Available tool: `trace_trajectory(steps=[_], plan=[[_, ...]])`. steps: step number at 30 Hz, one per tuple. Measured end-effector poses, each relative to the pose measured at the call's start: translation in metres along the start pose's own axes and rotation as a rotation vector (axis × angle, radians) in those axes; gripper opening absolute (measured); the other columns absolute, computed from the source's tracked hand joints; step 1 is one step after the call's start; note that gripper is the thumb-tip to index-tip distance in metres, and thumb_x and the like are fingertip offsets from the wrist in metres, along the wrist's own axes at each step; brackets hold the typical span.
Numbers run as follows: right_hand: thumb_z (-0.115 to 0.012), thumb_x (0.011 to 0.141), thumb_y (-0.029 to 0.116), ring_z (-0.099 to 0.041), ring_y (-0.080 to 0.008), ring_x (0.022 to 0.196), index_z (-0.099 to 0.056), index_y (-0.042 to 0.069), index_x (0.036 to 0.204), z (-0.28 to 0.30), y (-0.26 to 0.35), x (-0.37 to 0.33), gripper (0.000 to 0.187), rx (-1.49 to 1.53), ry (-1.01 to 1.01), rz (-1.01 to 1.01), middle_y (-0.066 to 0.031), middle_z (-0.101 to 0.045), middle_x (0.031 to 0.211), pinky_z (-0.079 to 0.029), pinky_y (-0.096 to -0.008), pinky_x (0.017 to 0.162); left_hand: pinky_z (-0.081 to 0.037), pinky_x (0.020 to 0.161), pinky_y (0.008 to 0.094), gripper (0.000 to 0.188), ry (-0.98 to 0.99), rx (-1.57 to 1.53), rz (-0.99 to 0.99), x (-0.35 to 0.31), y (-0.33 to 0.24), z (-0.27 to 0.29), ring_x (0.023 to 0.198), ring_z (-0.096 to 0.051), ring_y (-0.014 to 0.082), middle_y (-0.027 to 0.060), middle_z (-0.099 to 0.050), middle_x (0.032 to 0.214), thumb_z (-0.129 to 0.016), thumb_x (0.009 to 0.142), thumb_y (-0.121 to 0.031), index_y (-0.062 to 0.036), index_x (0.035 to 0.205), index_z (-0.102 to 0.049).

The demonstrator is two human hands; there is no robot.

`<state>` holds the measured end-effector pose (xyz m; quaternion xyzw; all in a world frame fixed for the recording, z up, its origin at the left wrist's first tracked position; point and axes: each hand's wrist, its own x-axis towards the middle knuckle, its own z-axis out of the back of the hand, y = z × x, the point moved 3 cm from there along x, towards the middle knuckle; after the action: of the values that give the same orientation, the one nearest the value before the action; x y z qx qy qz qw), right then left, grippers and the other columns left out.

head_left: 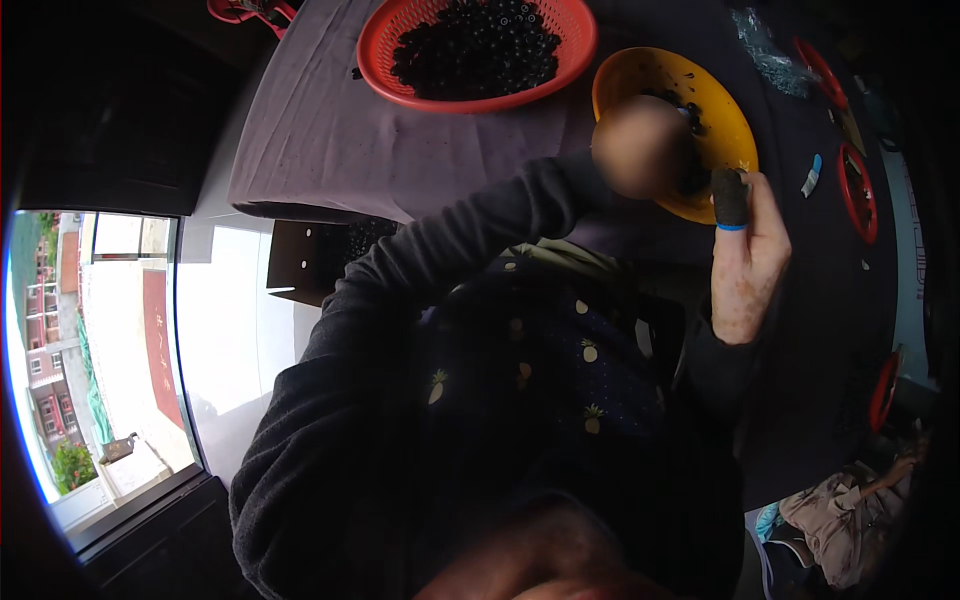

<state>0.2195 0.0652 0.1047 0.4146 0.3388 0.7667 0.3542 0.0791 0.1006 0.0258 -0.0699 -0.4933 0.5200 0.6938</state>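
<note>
My left hand (pixel 645 148) is a blur over the left side of a yellow bowl (pixel 738 120); its fingers cannot be made out. Small dark round pieces (pixel 690 118) lie in the bowl, partly hidden behind that hand. At the bowl's near right rim is my right hand (pixel 752 262), closed, with the thumb pressed toward bent fingers. A dark cover with a blue edge (pixel 731 200) sits on the right thumb. Whatever lies between those fingers is hidden. Beyond my left forearm stands a red perforated basket (pixel 478 100) heaped with shiny black round pieces (pixel 478 48).
A purple-grey cloth (pixel 310 130) covers the table. Clear crumpled plastic (pixel 770 52), a blue-and-white strip (pixel 811 176) and red-rimmed containers (pixel 857 195) lie to the right. Another person (pixel 835 520) is at lower right. A bright window (pixel 110 350) is at left.
</note>
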Motion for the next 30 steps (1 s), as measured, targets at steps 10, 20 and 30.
trace_trajectory(steps=[10, 20, 30], plan=[[-0.053, 0.092, 0.021, -0.042, -0.0064, 0.069, -0.054, -0.004, 0.095, 0.000, -0.004, 0.000, 0.025, -0.028, 0.016, -0.050, -0.0001, -0.048, 0.072, -0.037, -0.0201, 0.063, -0.050, 0.068, 0.0403, 0.020, 0.008, 0.202, -0.095, 0.019, 0.007, 0.106, 0.076, -0.060, 0.0327, 0.0170, -0.060, 0.082, -0.062, 0.077, -0.019, -0.0032, 0.089, -0.064], [-0.060, 0.085, 0.012, -0.042, -0.0069, 0.060, -0.054, 0.000, 0.085, -0.018, 0.002, 0.001, 0.014, 0.001, 0.013, 0.012, -0.0006, -0.046, 0.065, -0.037, -0.0220, 0.055, -0.048, 0.075, 0.0412, 0.026, 0.462, 0.830, 0.189, 0.009, 0.228, 0.188, 0.083, -0.061, 0.0325, 0.0162, -0.062, 0.086, -0.061, 0.077, -0.024, -0.0046, 0.093, -0.063], [-0.060, 0.084, 0.010, -0.046, -0.0095, 0.061, -0.053, 0.000, 0.083, -0.019, 0.002, -0.002, 0.013, -0.019, 0.043, -0.027, -0.0032, -0.051, 0.068, -0.040, -0.0228, 0.057, -0.047, 0.078, 0.0436, 0.028, 0.550, 0.802, 0.248, 0.012, 0.214, 0.163, 0.088, -0.060, 0.0347, 0.0193, -0.062, 0.086, -0.058, 0.075, -0.024, -0.0033, 0.093, -0.062]])
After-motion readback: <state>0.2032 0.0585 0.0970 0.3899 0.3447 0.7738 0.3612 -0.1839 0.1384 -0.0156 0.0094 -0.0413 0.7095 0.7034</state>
